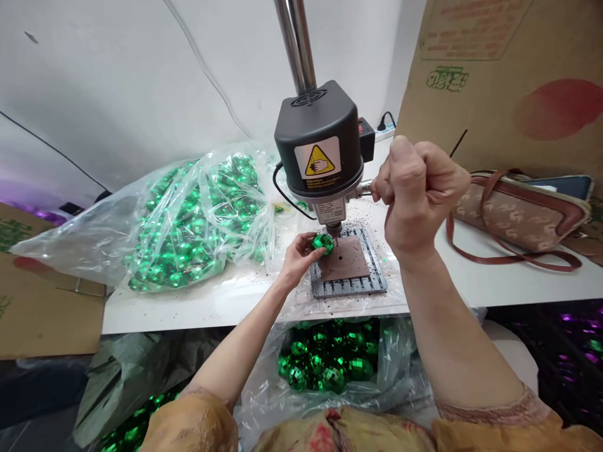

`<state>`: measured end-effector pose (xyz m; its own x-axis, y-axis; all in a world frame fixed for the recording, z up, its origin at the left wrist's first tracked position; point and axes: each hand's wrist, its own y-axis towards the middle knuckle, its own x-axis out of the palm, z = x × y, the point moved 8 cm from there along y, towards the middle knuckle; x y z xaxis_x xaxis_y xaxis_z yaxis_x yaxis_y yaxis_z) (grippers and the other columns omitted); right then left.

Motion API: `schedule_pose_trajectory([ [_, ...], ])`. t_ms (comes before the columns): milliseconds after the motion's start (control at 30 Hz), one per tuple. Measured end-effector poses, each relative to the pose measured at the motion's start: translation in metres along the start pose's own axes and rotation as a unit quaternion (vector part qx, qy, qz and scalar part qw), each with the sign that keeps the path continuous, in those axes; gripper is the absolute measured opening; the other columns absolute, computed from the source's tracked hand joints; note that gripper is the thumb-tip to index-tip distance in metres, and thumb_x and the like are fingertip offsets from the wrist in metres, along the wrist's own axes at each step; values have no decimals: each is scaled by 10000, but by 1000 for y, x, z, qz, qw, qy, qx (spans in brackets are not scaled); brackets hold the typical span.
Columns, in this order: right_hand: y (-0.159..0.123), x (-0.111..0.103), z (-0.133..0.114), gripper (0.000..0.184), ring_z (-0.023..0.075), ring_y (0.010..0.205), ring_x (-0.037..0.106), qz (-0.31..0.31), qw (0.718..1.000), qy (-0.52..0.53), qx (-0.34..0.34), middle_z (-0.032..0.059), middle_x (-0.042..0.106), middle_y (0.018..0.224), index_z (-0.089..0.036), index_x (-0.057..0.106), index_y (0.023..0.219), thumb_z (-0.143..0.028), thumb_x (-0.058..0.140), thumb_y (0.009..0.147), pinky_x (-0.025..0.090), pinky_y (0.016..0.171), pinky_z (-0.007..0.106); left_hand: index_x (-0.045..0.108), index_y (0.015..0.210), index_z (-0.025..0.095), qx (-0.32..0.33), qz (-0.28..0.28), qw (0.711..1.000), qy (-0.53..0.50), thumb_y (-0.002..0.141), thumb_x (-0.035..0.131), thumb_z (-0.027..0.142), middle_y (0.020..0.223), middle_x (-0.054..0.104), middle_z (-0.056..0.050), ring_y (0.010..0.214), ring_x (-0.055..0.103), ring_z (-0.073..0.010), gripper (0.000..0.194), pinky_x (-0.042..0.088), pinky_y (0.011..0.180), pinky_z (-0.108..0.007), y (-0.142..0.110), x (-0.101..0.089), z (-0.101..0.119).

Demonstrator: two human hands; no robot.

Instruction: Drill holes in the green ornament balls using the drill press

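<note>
Shiny green faceted ball [323, 245] lightly pinched by left hand [300, 256] at grey metal base [348, 289]'s left edge, silver metal lever [365, 189] fisted by right hand [414, 194]; if ball's let slip, skin could get nicked.

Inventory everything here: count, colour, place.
drill: 1, black, centre
lever: 1, silver, drill's right
base plate: 1, grey, under drill
board: 1, brown, on base plate
table: 1, white, middle
shiny balls: uncountable, green, one held, many bagged
bags: at least 2, clear, on and below table
handbag: 1, brown, right
cardboard: several, brown, both sides
plug: 1, black, behind drill
shiny pieces: uncountable, purple, lower right
sleeves: 2, tan, bottom
left hand: 1, bare, holding ball
right hand: 1, bare, gripping lever
</note>
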<state>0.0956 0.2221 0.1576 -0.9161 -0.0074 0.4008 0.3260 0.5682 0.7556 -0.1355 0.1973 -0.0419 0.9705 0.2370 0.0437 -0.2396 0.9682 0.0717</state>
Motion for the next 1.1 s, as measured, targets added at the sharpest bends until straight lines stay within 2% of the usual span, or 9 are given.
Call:
schedule_pose_trajectory([
  [267,1,1,-3,565,101,476,307,-18,1000,8,-3,-27,276,538,-225,315,594,-500,625,978,275,500,319,684,1149,190,46,-46,995,71,665,941,383,1137,737,-101,1043,689,-249,581,548,972,-412,2,15,-10],
  [500,1,1,-4,585,87,461,303,-21,1000,15,-8,-38,294,515,-218,309,593,-528,633,970,271,481,318,675,1212,210,110,-80,975,173,753,872,323,1238,706,-105,1174,648,-278,512,484,1067,-427,-6,30,-1],
  [700,1,2,-4,584,87,458,300,-19,1000,24,-5,-47,296,508,-220,318,582,-517,649,960,272,480,326,662,1220,217,59,-60,988,126,801,847,412,1213,711,-104,1205,645,-293,498,476,1095,-446,-12,35,-13],
  [867,2,2,-6,526,83,447,319,-25,998,54,-21,-50,314,505,-211,338,591,-387,648,979,264,480,319,601,1233,208,68,-49,995,45,754,892,435,1249,692,-116,1205,649,-282,605,490,1094,-453,-15,42,-18],
  [1100,-1,0,0,588,78,461,310,-26,999,16,-18,-43,269,524,-208,275,601,-488,626,981,266,472,291,604,1196,195,79,-45,993,71,746,900,462,1203,702,-110,1164,670,-276,601,504,1088,-480,-15,41,-19],
])
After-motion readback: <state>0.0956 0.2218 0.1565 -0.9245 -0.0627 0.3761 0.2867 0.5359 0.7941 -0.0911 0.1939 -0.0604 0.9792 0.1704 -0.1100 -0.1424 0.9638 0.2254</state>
